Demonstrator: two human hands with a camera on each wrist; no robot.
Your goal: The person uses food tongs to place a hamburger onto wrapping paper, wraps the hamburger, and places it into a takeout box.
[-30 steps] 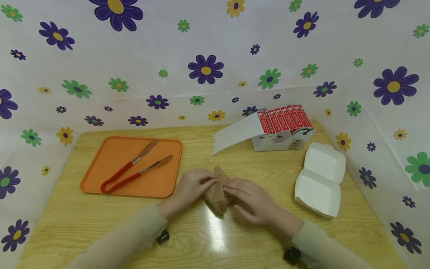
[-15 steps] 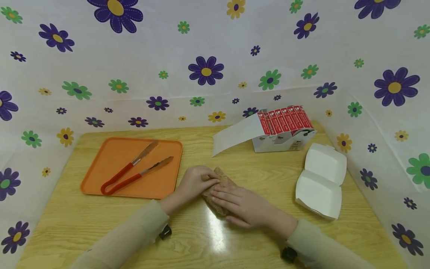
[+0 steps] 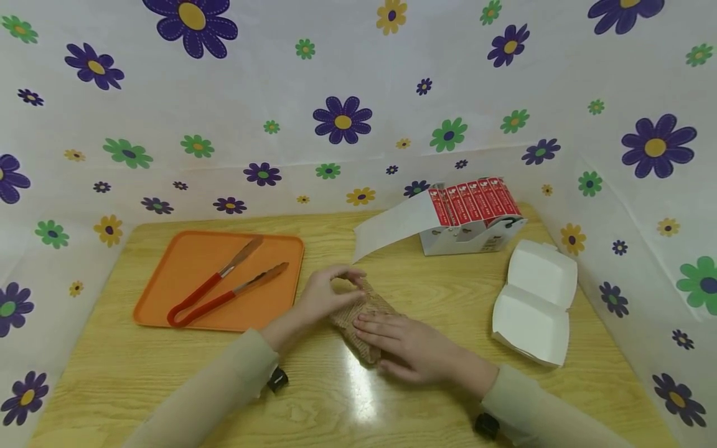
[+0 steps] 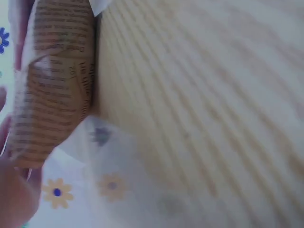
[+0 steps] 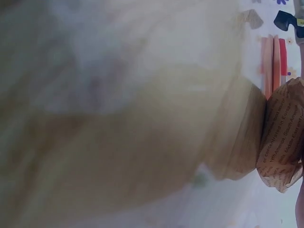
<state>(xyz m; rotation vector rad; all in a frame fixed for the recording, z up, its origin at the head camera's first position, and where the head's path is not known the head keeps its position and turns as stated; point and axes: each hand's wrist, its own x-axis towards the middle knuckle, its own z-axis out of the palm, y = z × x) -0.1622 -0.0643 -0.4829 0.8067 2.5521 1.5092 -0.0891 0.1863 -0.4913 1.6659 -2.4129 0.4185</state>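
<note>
A packet wrapped in brown paper (image 3: 350, 335) with newsprint-style lettering lies on the table between both hands. What is inside the paper is hidden. My left hand (image 3: 325, 297) is at its far left corner, thumb on the paper and fingers arched apart from the thumb. My right hand (image 3: 411, 347) rests over the packet's right side with its fingers straight on top. In the left wrist view, the printed packet (image 4: 54, 95) shows a folded seam, with part of a hand below it. The right wrist view catches the packet (image 5: 281, 137) at its right edge.
An orange tray (image 3: 159, 274) with red-handled tongs (image 3: 204, 292) lies at left. A white carton (image 3: 482, 244) of red packs, its flap hanging out, stands at the back right. An opened white clamshell box (image 3: 532, 323) sits at right. A flowered sheet (image 3: 224, 106) surrounds the table.
My right hand has slid left onto the top of the packet, its fingers now flat on it. My left thumb and fingers have spread apart at the far corner, where they were close together before.
</note>
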